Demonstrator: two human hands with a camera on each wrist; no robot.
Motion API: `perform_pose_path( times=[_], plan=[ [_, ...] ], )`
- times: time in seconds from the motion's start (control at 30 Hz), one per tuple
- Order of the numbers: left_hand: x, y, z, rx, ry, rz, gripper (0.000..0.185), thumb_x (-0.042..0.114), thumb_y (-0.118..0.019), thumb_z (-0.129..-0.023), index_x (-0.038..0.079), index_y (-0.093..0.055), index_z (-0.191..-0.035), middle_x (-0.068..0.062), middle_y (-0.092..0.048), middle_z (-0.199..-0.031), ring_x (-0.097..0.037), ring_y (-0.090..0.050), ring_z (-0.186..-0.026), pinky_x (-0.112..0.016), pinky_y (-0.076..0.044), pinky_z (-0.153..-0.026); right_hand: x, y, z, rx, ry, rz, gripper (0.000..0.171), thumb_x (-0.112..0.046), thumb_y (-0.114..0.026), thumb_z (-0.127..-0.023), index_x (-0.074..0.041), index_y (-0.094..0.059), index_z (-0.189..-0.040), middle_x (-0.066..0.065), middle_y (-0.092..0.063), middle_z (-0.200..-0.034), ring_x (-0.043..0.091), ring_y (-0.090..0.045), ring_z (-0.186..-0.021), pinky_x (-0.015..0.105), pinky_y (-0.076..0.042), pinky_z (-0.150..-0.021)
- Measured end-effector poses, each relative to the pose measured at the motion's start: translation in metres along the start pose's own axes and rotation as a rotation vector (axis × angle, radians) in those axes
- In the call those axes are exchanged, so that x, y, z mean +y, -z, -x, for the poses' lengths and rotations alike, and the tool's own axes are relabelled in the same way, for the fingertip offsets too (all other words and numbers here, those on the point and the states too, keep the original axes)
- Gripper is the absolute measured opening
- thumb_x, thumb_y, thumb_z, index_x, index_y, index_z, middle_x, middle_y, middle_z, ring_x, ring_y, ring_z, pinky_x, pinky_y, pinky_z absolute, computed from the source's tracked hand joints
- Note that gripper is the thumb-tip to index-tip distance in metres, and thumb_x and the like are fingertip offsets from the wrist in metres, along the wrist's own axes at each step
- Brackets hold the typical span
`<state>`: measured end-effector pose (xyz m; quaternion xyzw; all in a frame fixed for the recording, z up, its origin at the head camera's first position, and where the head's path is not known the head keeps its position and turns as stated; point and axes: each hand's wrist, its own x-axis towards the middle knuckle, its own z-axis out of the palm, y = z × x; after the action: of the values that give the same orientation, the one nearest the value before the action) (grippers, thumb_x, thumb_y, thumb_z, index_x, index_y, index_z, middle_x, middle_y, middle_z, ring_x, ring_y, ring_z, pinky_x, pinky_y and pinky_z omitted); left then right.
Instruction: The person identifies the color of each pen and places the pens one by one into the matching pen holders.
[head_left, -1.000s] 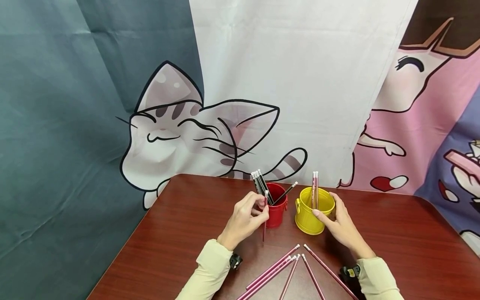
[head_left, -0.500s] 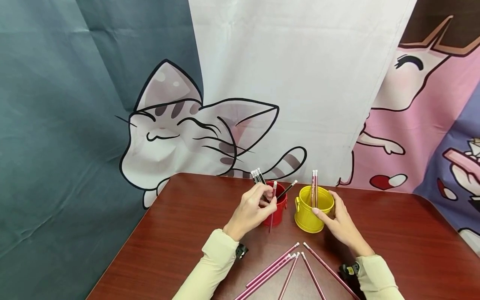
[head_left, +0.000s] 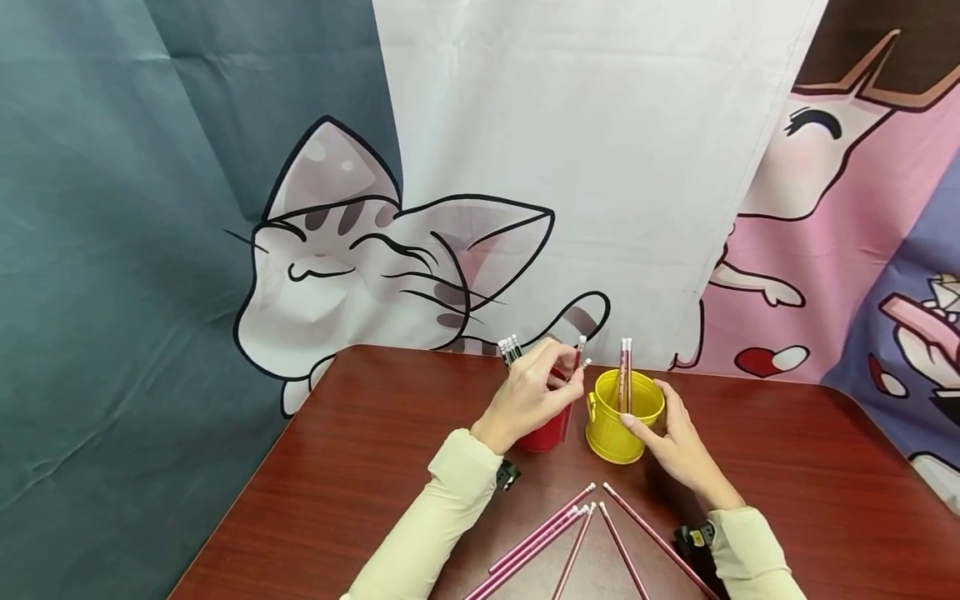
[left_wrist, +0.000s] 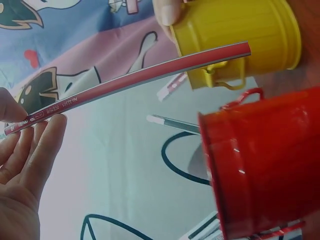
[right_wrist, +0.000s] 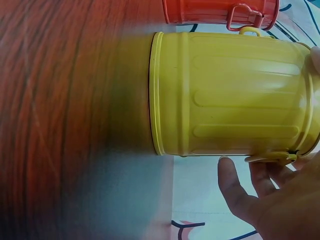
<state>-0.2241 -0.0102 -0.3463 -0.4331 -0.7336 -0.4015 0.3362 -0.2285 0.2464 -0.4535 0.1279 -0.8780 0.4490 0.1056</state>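
My left hand (head_left: 534, 390) pinches a pinkish-red pencil (left_wrist: 150, 75) near its eraser end. In the left wrist view this pencil slants past the red bucket (left_wrist: 265, 165), its lower tip overlapping the yellow bucket (left_wrist: 235, 30). With thumb at the near rim and fingers along the right side, my right hand (head_left: 684, 446) holds the yellow bucket, which stands on the table. Two pink pencils (head_left: 625, 375) lean upright inside it. Behind my left hand, black pencils (head_left: 510, 350) with white erasers stick out of the red bucket, whose front is partly covered by that hand.
Several pink pencils (head_left: 536, 542) lie fanned out on the reddish-brown wooden table (head_left: 337, 475) between my forearms, eraser ends toward the buckets. A cartoon-printed cloth (head_left: 480, 167) hangs behind the table's far edge.
My left hand has moved right and slightly up with the pencil, from the red bucket's left front across it toward the yellow bucket. The right hand keeps its hold.
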Motion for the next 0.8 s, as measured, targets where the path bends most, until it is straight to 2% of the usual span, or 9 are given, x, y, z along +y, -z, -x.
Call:
perform_pose_path(
  times=[0.3, 0.53, 0.8],
  plan=[
    [-0.001, -0.009, -0.022, -0.015, -0.01, -0.01, 0.012, 0.003, -0.059, -0.081, 0.002, -0.053, -0.092, -0.004, -0.052, -0.083, -0.004, -0.057, -0.071, -0.008, -0.048, -0.067, 0.0, -0.001, -0.001, -0.005, 0.002, -0.012, 0.079, -0.037, -0.063, -0.085, -0.007, -0.018, -0.142, 0.023, -0.035, -0.127, 0.036, -0.036, -0.114, 0.06, -0.031, -0.094],
    [-0.005, -0.017, -0.041, 0.016, -0.025, -0.037, 0.011, 0.004, -0.058, -0.081, 0.003, -0.054, -0.092, -0.003, -0.053, -0.082, -0.007, -0.054, -0.076, -0.006, -0.046, -0.065, 0.0, 0.0, -0.001, 0.001, 0.003, -0.011, 0.08, -0.036, -0.064, -0.084, -0.006, -0.017, -0.142, 0.023, -0.035, -0.127, 0.036, -0.035, -0.114, 0.06, -0.03, -0.095],
    [-0.009, -0.023, -0.054, 0.018, -0.027, -0.025, 0.014, 0.004, -0.059, -0.082, 0.001, -0.054, -0.094, -0.006, -0.054, -0.085, -0.008, -0.059, -0.077, -0.007, -0.047, -0.067, 0.001, 0.0, -0.002, -0.002, 0.002, -0.014, 0.08, -0.036, -0.063, -0.085, -0.005, -0.017, -0.142, 0.023, -0.035, -0.126, 0.035, -0.036, -0.113, 0.058, -0.032, -0.093]
  ],
)
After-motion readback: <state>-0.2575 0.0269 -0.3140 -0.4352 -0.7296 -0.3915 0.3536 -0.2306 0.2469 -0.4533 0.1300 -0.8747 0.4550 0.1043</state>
